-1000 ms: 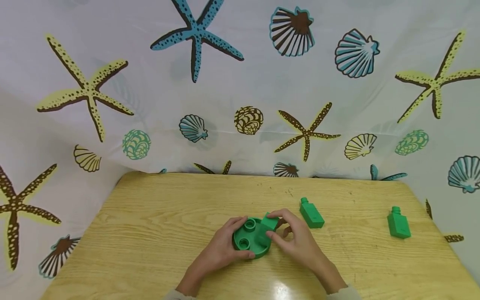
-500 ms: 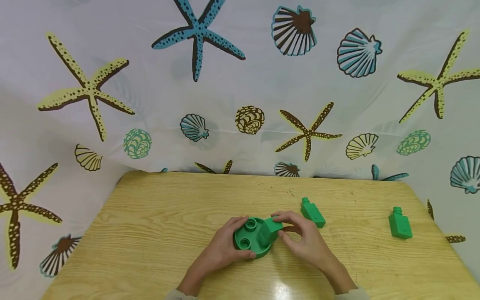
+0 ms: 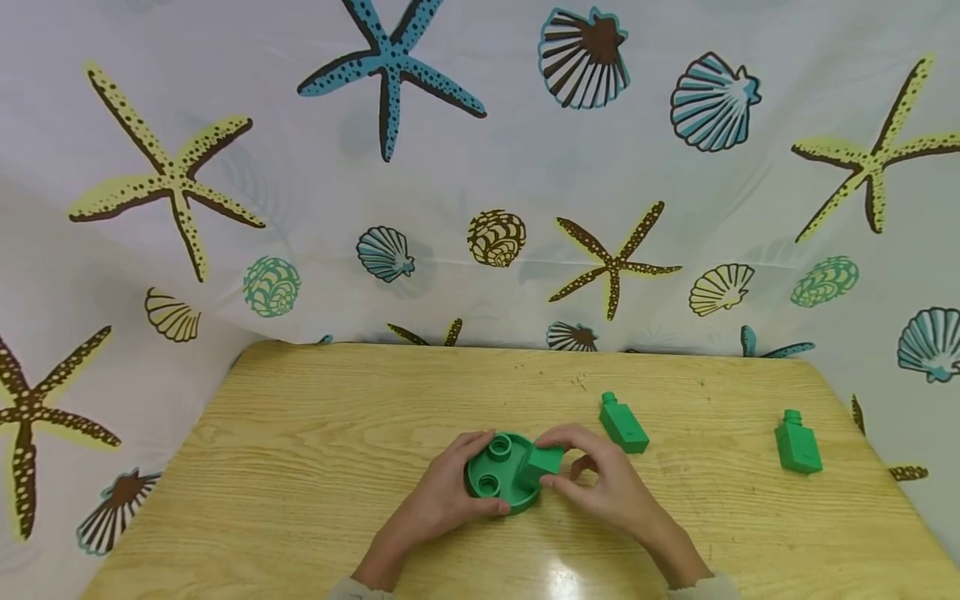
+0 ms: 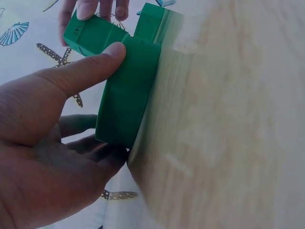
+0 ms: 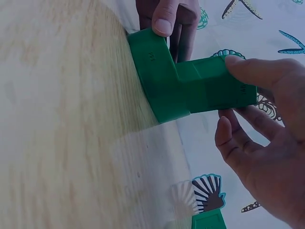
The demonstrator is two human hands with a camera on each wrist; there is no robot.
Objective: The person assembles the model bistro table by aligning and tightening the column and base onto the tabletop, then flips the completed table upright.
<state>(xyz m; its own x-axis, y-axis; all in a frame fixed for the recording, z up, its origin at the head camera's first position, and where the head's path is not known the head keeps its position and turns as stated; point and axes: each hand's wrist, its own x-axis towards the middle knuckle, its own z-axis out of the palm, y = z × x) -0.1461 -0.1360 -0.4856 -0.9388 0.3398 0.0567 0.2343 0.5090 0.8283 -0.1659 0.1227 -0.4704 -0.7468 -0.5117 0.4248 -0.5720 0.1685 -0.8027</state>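
Observation:
A round green base (image 3: 514, 498) with a raised rim and two threaded sockets lies on the table. My left hand (image 3: 442, 492) grips it from the left, thumb on the near side and fingers round the far side. A green block (image 3: 543, 463) stands upright in the base's right part. My right hand (image 3: 603, 477) pinches this block near its top between thumb and fingers. The block's lower end is hidden inside the base. In the right wrist view the block (image 5: 214, 86) meets the base (image 5: 151, 71) squarely, with the right thumb on its top end.
Two more green blocks with threaded necks lie on the wooden table (image 3: 337, 433): one block (image 3: 624, 425) just beyond my right hand, another block (image 3: 798, 445) farther right. A curtain (image 3: 450, 183) printed with starfish and shells hangs behind the table.
The block in my right hand has turned while staying in the base, and my right fingers have shifted their hold on it. My left hand keeps the base in place.

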